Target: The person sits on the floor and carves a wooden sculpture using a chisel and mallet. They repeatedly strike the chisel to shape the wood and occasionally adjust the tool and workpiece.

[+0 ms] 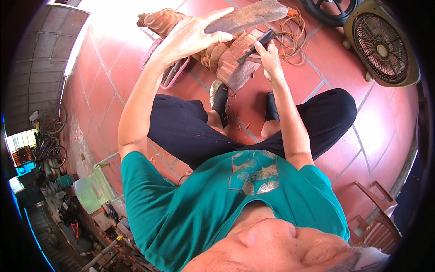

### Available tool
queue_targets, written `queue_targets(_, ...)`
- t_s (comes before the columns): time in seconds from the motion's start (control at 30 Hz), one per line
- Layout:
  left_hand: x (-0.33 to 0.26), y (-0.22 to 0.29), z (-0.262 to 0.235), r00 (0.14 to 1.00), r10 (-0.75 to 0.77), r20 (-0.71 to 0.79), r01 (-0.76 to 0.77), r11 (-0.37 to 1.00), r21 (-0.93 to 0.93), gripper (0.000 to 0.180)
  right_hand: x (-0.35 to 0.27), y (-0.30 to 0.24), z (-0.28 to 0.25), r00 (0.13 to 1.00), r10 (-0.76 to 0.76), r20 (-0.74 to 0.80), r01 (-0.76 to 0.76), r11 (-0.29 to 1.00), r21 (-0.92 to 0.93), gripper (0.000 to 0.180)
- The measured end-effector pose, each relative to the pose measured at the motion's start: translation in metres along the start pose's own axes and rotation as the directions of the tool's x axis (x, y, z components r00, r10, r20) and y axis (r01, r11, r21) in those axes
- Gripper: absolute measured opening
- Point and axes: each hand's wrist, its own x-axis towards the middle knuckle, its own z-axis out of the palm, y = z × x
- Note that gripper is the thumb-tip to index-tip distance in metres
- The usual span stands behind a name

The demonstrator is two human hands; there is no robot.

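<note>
My left hand [192,36] is raised at the upper middle, its long fingers and thumb on either side of a flat, brown-grey wooden club [253,16]. One end of the club sits in the crook of the thumb. My right hand [270,59] grips a dark-handled chisel [263,43], whose broad dark blade slants down to the left. That blade is over or against a reddish wood block [235,56]; contact is hard to tell. Rounded, carved-looking brown wood [165,21] extends behind my left hand, partly hidden by it.
A pink basket [172,79] with tools stands left of the wood. Orange-brown cord [297,38] lies coiled on the red tile floor [335,59]. A fan [380,47] and a wheel [331,9] are at the upper right. My shoe [220,99] is close to the block.
</note>
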Motion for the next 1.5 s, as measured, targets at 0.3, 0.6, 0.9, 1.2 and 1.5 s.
queue_targets(0.3, 0.003, -0.007, -0.008, 0.994, 0.079, -0.069, -0.073, 0.994, 0.085, 0.068, -0.012, 0.002, 0.014, 0.979, -0.196, 0.047, 0.2, 0.972, -0.126, 0.025)
queue_targets(0.6, -0.001, -0.011, -0.014, 0.994, 0.074, -0.076, -0.076, 0.997, -0.022, 0.067, -0.013, 0.001, 0.019, 0.97, -0.242, 0.03, 0.243, 0.949, -0.202, 0.023)
queue_targets(0.9, -0.009, 0.02, -0.038, 0.996, -0.087, -0.031, 0.086, 0.996, -0.013, 0.073, -0.012, -0.007, 0.027, 0.955, -0.293, 0.041, 0.294, 0.929, -0.226, 0.021)
queue_targets(1.2, -0.008, 0.027, -0.042, 0.978, -0.206, 0.044, 0.205, 0.979, 0.014, 0.073, -0.006, -0.001, 0.03, 0.959, -0.272, 0.078, 0.283, 0.926, -0.251, 0.019)
queue_targets(1.5, -0.005, 0.02, -0.037, 0.985, 0.024, -0.172, -0.049, 0.988, -0.145, 0.07, -0.008, -0.014, 0.036, 0.965, -0.244, 0.1, 0.264, 0.899, -0.35, 0.018)
